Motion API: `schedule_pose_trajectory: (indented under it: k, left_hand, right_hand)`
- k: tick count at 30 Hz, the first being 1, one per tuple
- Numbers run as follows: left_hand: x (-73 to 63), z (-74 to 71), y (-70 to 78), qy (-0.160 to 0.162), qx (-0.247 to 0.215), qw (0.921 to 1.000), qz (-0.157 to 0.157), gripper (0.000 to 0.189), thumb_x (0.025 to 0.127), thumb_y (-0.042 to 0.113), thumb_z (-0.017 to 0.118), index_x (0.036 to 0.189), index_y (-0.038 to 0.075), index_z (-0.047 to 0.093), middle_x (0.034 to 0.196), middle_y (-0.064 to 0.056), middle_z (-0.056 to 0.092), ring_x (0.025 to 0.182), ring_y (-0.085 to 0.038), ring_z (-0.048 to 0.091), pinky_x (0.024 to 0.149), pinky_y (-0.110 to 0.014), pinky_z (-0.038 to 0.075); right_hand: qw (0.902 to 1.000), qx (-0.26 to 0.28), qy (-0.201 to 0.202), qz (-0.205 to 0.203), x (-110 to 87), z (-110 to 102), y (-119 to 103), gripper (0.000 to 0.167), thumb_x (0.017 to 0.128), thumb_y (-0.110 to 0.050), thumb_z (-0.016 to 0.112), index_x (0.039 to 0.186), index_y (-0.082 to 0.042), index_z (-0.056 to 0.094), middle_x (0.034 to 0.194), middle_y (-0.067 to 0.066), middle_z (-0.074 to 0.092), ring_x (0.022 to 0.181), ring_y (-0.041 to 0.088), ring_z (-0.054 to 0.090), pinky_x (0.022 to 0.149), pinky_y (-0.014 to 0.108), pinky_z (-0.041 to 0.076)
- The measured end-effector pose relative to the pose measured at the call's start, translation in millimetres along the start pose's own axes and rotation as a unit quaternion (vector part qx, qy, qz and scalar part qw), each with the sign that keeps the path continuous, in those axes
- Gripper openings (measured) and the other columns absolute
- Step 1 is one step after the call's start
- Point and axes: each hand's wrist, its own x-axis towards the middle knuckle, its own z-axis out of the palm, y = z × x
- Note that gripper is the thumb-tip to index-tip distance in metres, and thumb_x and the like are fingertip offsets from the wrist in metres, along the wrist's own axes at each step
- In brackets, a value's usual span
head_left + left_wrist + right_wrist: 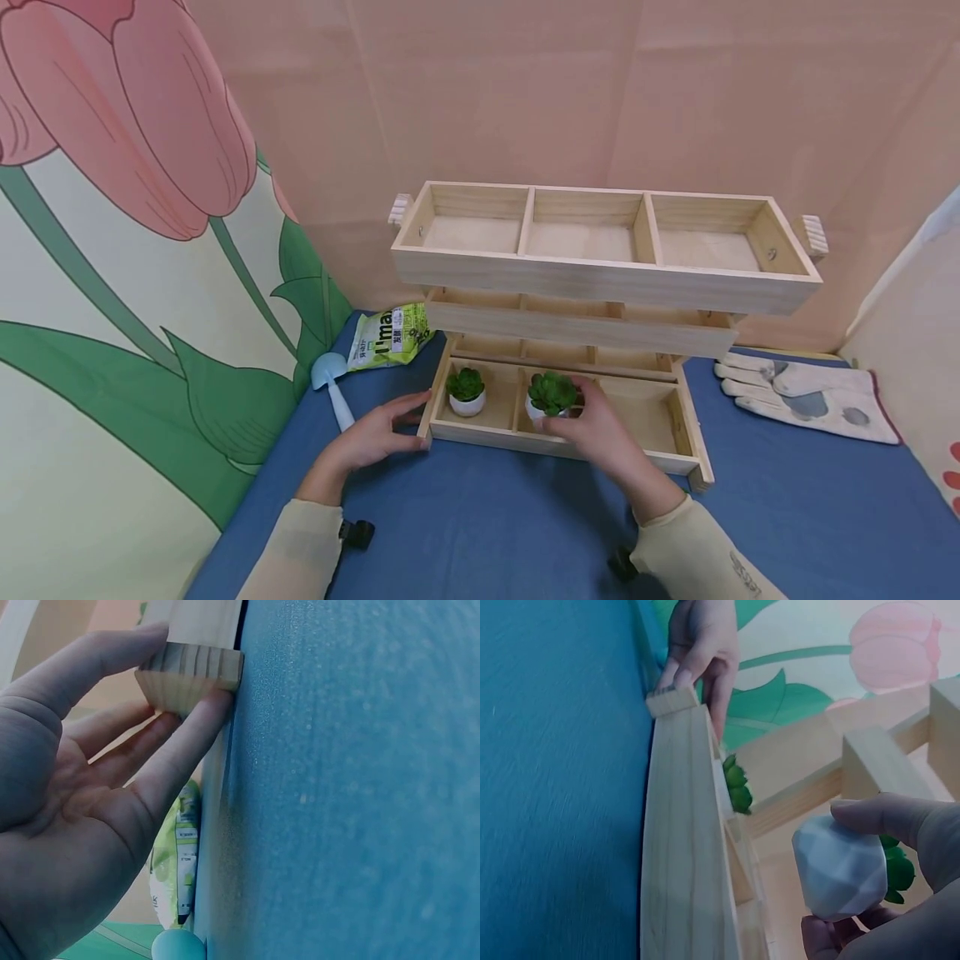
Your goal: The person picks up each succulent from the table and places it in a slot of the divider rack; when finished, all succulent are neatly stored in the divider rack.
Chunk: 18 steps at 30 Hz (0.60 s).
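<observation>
A tiered wooden planter stand [600, 282] with divided boxes stands on the blue cloth. At its front left corner, my left hand [375, 435] grips the end of the side rail [191, 679] between thumb and fingers. My right hand [600, 429] holds a small potted succulent [552, 392] over the middle compartment of the lowest front box. In the right wrist view its white faceted pot [840, 866] sits between thumb and fingers, apart from the wood. Another potted succulent [467, 392] stands upright in the left compartment.
Left of the stand lie a green and white bag [390, 336] and a light blue shovel [340, 400]. White gloves with grey patches [810, 396] lie to the right. Upper tiers overhang the rear boxes. A pink backdrop [525, 100] rises behind.
</observation>
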Motion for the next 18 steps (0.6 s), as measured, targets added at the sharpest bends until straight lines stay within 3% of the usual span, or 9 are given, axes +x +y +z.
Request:
schedule_pose_trajectory:
  k: [9,18]
  left_hand:
    - [0.8,-0.8,-0.9,-0.003,0.002,1.0000,-0.005,0.086,0.097,0.026,0.079,0.169,0.015,0.033,0.174,-0.019,0.034,0.147,-0.043,0.055,0.113,-0.057,0.053]
    - [0.5,0.5,-0.6,-0.002,0.008,0.9999,-0.007,0.086,0.097,0.027,0.079,0.169,0.016,0.033,0.174,-0.018,0.035,0.147,-0.043,0.055,0.115,-0.058,0.051]
  right_hand:
    - [0.9997,-0.022,0.000,0.010,17.2,2.7,2.4,0.085,0.089,-0.022,0.084,0.155,0.007,0.039,0.145,0.030,0.054,0.126,0.043,0.063,0.091,0.043,0.058]
    - [0.9991,-0.043,0.000,0.004,32.9,6.1,9.2,0.078,0.087,-0.019,0.085,0.150,0.006,0.047,0.139,0.029,0.060,0.117,0.036,0.066,0.092,0.042,0.058]
